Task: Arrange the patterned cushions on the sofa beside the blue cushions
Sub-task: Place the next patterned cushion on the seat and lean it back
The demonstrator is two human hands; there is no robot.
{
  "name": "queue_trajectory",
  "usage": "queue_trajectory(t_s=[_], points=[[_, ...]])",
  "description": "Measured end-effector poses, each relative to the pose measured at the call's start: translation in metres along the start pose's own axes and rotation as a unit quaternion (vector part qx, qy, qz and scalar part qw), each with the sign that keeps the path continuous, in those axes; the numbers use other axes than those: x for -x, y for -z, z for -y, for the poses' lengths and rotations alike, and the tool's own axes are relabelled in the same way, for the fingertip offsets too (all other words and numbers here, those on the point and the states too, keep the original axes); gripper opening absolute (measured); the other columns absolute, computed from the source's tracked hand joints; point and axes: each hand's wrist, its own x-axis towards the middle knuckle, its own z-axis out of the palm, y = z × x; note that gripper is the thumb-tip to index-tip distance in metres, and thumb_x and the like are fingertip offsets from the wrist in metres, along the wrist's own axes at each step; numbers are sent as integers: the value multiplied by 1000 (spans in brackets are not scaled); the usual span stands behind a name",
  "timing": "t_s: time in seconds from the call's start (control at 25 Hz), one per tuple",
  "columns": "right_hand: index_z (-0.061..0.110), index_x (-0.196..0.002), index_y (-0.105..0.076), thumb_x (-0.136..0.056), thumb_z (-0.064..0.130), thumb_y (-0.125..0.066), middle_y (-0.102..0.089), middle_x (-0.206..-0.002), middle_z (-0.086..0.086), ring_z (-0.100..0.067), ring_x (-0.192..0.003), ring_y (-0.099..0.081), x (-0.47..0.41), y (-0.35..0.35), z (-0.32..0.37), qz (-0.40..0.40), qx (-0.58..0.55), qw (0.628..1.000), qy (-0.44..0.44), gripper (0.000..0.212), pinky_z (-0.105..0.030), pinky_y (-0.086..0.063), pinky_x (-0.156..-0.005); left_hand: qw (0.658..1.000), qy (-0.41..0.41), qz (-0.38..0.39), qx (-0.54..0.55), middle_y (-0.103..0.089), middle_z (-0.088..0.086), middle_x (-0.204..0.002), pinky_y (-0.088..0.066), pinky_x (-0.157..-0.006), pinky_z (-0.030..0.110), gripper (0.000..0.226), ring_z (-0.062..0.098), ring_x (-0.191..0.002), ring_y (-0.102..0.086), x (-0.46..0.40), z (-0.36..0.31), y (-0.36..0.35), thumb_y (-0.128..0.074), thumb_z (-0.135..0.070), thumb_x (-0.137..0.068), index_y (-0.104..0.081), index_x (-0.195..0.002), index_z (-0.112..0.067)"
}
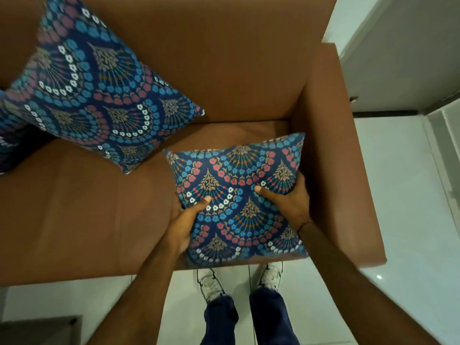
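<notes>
While a person stands at the front edge of a brown sofa [224,70], looking down, both hands hold one patterned cushion [239,200] over the seat's right end, close against the right armrest [343,158]. The left hand [184,222] grips the cushion's left edge with the thumb pressed across its face; the right hand [286,197] clasps its right edge the same way. The cushion is dark blue with fans of blue, pink and white flowers, and its lower edge reaches past the seat's front edge, above the person's white shoes [211,285] on the pale floor [398,195]. A second patterned cushion [99,90] leans, tilted, against the backrest toward the seat's left side, well apart from the held one. At the far left edge a sliver of a third cushion [10,135] shows, too cut off to identify. No plain blue cushions are visible. The step in hand appears to be placing the held cushion. The next move likely calls for carrying it back and standing it upright against the backrest, then letting go.
</notes>
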Motion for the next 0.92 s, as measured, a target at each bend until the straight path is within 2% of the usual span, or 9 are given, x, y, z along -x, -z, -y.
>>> queue_trajectory(t_s=[0.08, 0.16, 0.24, 0.32, 0.36, 0.44, 0.56, 0.72, 0.92], points=[[33, -153, -44, -55, 39, -107, -65, -146, 10, -3, -128, -66, -13, 13, 43, -32, -25, 995, 95, 117, -24, -58, -105, 998, -45, 37, 30, -76, 5, -140, -68, -87, 41, 69, 27, -119, -78, -7, -40, -22, -85, -19, -85, -59, -149, -21], [30, -154, -43, -58, 43, -105, -64, -148, 11, 0, -131, -64, -30, 24, 85, -44, -27, 984, 172, 115, -15, -55, -103, 995, -71, 56, 47, -77, 5, -138, -67, -87, 40, 64, 27, -121, -76, -17, -82, -44, -78, -11, -88, -59, -149, -16], [21, -157, -42, -60, 46, -104, -63, -151, 6, -8, -137, -62, -48, 28, 117, -55, -19, 972, 229, 118, -18, -54, -109, 993, -79, 67, 54, -77, 4, -133, -65, -92, 46, 50, 29, -123, -74, -28, -118, -63, -69, -1, -93, -64, -140, -17], [17, -157, -42, -62, 46, -103, -61, -148, 7, -8, -137, -60, -67, 26, 141, -54, -1, 958, 280, 116, -21, -52, -112, 993, -78, 70, 57, -77, 1, -126, -60, -100, 59, 41, 31, -124, -70, -41, -139, -77, -62, 5, -95, -68, -125, -23], [17, -157, -42, -63, 44, -102, -60, -146, 8, -8, -138, -59, -78, 25, 152, -47, 10, 953, 301, 115, -25, -52, -115, 993, -69, 72, 59, -75, 2, -128, -56, -105, 64, 40, 33, -128, -68, -48, -145, -83, -59, 5, -96, -67, -123, -23], [14, -158, -41, -66, 41, -101, -58, -149, 4, -15, -143, -57, -103, 22, 170, -22, 32, 946, 321, 114, -40, -51, -121, 994, -48, 73, 65, -67, 9, -145, -49, -113, 69, 45, 37, -139, -60, -62, -151, -94, -57, 1, -97, -61, -138, -17], [12, -157, -45, -67, 43, -100, -61, -152, -6, -24, -144, -58, -132, 23, 188, -24, 58, 941, 333, 110, -51, -52, -119, 993, -47, 63, 92, -58, 12, -158, -46, -115, 70, 59, 38, -145, -54, -80, -157, -112, -59, -2, -96, -51, -153, -14], [10, -153, -48, -67, 49, -99, -64, -147, -6, -24, -140, -61, -159, 20, 196, -61, 63, 933, 350, 107, -49, -54, -116, 993, -65, 52, 89, -59, 11, -156, -49, -114, 67, 65, 36, -144, -55, -108, -174, -129, -60, -7, -91, -50, -155, -14], [19, -162, -44, -64, 59, -96, -61, -150, -6, -26, -142, -58, -170, 24, 202, -17, 152, 930, 334, 118, -51, -52, -117, 999, -8, 30, 43, -62, 7, -151, -56, -106, 62, 65, 34, -139, -59, -116, -168, -125, -61, -18, -89, -49, -153, -20]])
